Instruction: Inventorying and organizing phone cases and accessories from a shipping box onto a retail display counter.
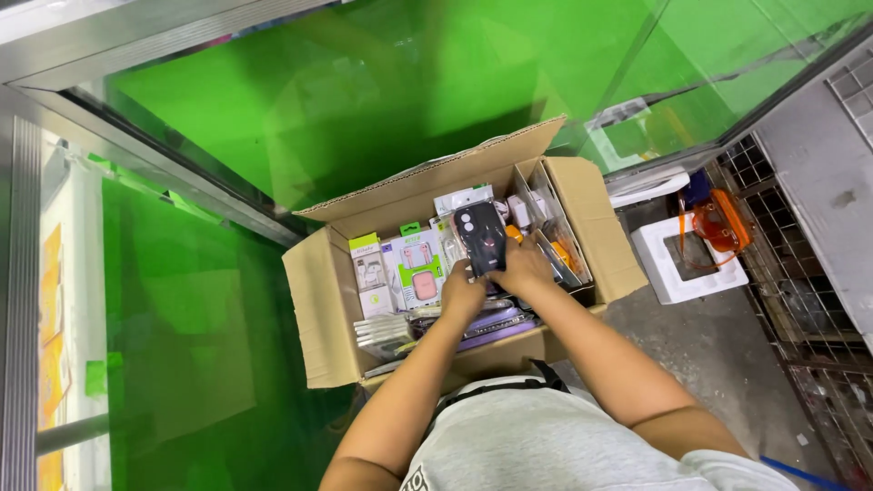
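Dark phone case (pixel 480 238) clasped between left grip (pixel 462 293) and right grip (pixel 525 270), both closed on its lower edge, above open cardboard box (pixel 320 300) of packaged accessories.

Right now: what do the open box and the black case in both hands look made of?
Box: brown corrugated cardboard, matte, with folded flaps and raw edges. Black phone case, held by left hand and right hand: dark with a slight sheen, probably plastic or silicone; which one is unclear.

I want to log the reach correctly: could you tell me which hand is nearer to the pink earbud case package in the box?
Left. The left hand sits just right of the pink earbud case package; the right hand is farther right, beyond the black phone case.
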